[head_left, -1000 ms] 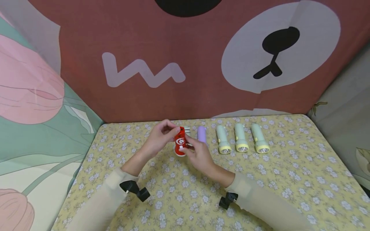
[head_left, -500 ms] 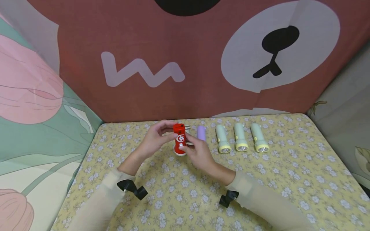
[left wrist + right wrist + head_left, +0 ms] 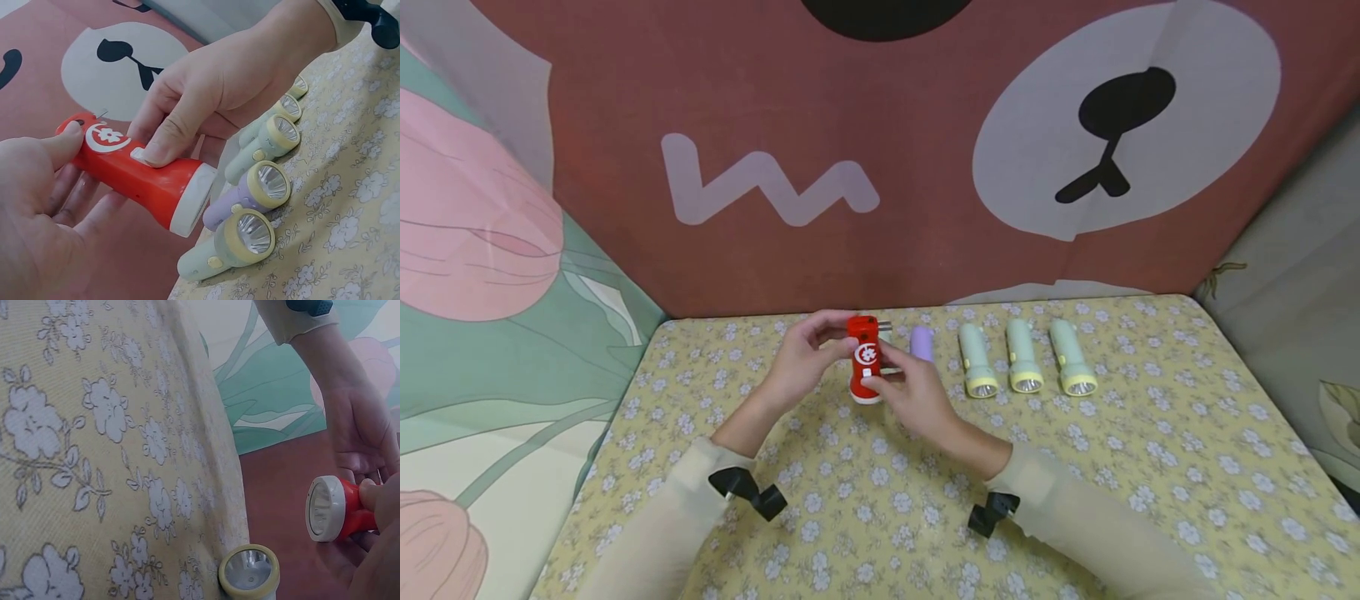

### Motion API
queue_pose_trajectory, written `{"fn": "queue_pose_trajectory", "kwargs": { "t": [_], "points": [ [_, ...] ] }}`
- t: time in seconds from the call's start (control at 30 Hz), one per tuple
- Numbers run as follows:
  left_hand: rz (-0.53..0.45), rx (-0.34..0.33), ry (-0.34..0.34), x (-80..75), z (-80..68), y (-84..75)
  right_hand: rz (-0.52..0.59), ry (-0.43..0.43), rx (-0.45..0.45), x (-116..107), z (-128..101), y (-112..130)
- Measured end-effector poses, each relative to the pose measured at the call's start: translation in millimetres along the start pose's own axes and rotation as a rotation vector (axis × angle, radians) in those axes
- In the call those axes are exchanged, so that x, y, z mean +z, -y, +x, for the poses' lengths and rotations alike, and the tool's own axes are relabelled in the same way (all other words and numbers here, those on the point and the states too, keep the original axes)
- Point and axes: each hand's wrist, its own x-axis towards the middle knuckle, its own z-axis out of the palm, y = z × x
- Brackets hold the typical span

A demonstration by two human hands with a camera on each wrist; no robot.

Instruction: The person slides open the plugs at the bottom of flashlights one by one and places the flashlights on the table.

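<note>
A red flashlight (image 3: 865, 360) with a white lens ring and a white flower mark is held up between both hands, lens end down in the head view. Two metal prongs (image 3: 885, 327) stick out sideways at its tail. My left hand (image 3: 802, 360) grips the tail, thumb on the front and fingers behind. My right hand (image 3: 922, 402) holds the body from the other side, its thumb on the white switch (image 3: 137, 154). In the right wrist view the flashlight's lens (image 3: 321, 508) looks unlit, and the right fingers hide much of the red body.
Behind the hands stand a pale green flashlight (image 3: 244, 240), mostly hidden in the head view, and a purple flashlight (image 3: 922, 343). Three more green flashlights (image 3: 977, 354) lie in a row to the right on the flowered tablecloth (image 3: 880, 533). A red printed cloth (image 3: 775, 267) hangs behind the table.
My left thumb has slid from the flashlight's tail top down to its side, uncovering the tail. The flashlight has risen slightly; the right hand keeps its hold.
</note>
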Motion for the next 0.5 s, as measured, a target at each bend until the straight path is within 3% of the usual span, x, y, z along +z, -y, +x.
{"fn": "queue_pose_trajectory", "kwargs": {
  "t": [0.27,0.5],
  "points": [
    [-0.105,-0.059,-0.087,2.3,2.9,-4.9,0.037,-0.012,-0.026,-2.0,2.5,1.8],
    [-0.189,-0.112,-0.203,2.9,7.3,-5.5,0.093,0.051,-0.094,-4.5,1.7,1.5]
  ]
}}
